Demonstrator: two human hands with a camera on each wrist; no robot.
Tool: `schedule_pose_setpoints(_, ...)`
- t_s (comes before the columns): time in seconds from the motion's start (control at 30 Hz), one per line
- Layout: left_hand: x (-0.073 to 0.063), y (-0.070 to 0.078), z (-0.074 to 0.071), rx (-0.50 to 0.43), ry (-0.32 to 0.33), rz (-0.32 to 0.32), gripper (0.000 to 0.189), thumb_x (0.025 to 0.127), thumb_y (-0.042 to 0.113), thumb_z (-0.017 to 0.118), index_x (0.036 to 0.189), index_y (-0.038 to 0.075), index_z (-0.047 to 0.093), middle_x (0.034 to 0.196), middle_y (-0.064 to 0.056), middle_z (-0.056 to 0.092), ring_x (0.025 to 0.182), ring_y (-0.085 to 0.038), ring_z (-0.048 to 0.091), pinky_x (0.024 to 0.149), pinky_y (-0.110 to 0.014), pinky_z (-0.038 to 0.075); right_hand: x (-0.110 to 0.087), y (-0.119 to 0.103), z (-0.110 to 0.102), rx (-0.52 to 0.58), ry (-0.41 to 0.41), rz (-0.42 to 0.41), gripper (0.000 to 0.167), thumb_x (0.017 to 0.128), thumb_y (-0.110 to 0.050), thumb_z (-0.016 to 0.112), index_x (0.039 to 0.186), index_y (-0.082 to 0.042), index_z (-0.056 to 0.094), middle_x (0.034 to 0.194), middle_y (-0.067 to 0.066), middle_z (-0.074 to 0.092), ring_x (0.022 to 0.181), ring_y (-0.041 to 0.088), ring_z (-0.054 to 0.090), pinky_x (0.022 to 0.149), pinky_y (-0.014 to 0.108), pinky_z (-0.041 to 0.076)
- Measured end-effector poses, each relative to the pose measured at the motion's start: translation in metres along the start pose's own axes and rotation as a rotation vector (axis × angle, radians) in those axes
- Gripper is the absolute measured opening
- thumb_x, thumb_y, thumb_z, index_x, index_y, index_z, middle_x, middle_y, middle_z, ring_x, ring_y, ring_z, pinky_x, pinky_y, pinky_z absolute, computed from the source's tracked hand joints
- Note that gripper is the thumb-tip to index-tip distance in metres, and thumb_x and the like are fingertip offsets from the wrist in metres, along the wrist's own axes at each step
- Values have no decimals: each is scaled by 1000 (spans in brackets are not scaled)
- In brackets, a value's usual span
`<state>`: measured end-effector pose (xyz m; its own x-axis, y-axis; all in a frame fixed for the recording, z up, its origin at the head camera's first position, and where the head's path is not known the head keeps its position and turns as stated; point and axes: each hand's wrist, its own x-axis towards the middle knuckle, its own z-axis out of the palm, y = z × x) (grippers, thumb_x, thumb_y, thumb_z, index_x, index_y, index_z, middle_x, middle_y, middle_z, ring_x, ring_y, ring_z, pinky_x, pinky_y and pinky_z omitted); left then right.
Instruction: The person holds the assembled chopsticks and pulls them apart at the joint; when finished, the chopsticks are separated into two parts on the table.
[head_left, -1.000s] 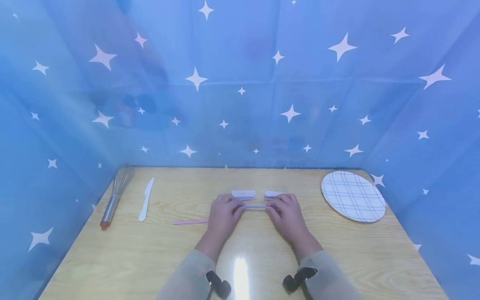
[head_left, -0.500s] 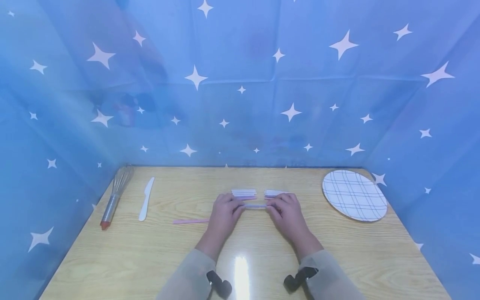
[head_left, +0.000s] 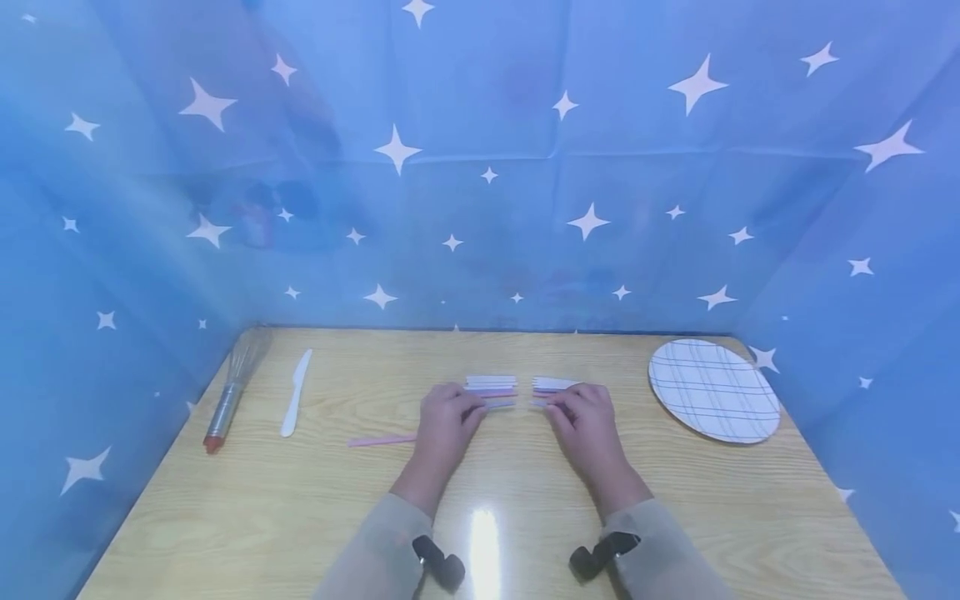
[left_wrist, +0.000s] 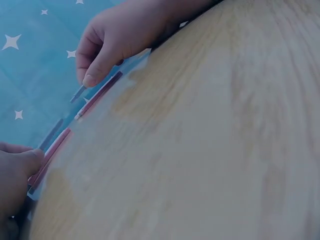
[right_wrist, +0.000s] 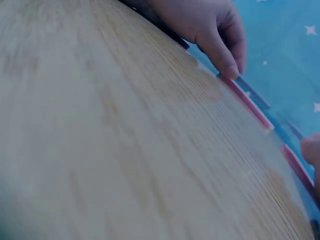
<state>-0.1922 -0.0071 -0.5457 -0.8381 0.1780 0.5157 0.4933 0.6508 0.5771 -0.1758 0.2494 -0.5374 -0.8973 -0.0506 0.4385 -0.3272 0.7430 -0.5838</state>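
In the head view my left hand (head_left: pixel 444 425) and right hand (head_left: pixel 588 423) face each other over the wooden table. My left fingers pinch a thin pale purple stick piece (head_left: pixel 500 405). Between my right thumb and fingertips is another short purple piece (head_left: pixel 539 403), with a gap separating the two ends. Just beyond lie two rows of short white and pink sticks, one left (head_left: pixel 491 381) and one right (head_left: pixel 553 382). A longer pink stick (head_left: pixel 381 441) lies left of my left wrist, partly hidden by it. The left wrist view shows a pink piece (left_wrist: pixel 100 93) just below my right fingertips.
A whisk (head_left: pixel 233 387) with a red end lies at the table's left edge, and a white plastic knife (head_left: pixel 296 393) is beside it. At the back right is a white oval plate (head_left: pixel 714 390) with blue lines. A blue star-patterned curtain (head_left: pixel 510 208) encloses the table.
The purple stick, earlier one length spanning both hands, is now in two pieces. My right hand has moved slightly right, apart from the left. The view has shifted slightly.
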Motion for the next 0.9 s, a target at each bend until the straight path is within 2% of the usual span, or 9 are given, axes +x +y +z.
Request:
schedule_pose_setpoints(0.13, 1, 2, 1, 40, 13, 13, 10, 90, 17, 89, 98, 15, 84, 93, 4, 67, 89, -18, 57, 88, -42, 47, 2, -2, -1, -33, 14, 27, 8, 95, -17, 84, 102, -13, 82, 103, 1, 65, 111, 26, 50, 94, 46, 43)
schedule_pose_setpoints(0.3, 2, 2, 3, 61, 47, 41, 11, 87, 17, 91, 96, 15, 83, 93, 2, 68, 92, -21, 60, 87, -43, 48, 2, -1, -1, -53, 29, 60, 10, 93, -14, 85, 103, -14, 83, 101, 2, 64, 109, 27, 50, 95, 46, 42)
schedule_pose_setpoints(0.57, 1, 1, 4, 74, 113, 51, 14, 83, 15, 94, 93, 15, 84, 92, 1, 69, 90, -22, 61, 83, -43, 49, 2, 1, 4, -96, 21, 49, 11, 94, -13, 84, 105, -14, 83, 105, 4, 65, 113, 31, 50, 99, 50, 41)
schedule_pose_setpoints(0.9, 3, 2, 8, 63, 80, -3, 13, 86, 15, 92, 96, 17, 84, 93, 4, 68, 89, -19, 59, 81, -38, 49, 1, 1, 3, -92, 16, 71, 12, 94, -14, 83, 106, -13, 84, 107, 6, 65, 115, 34, 50, 101, 51, 41)
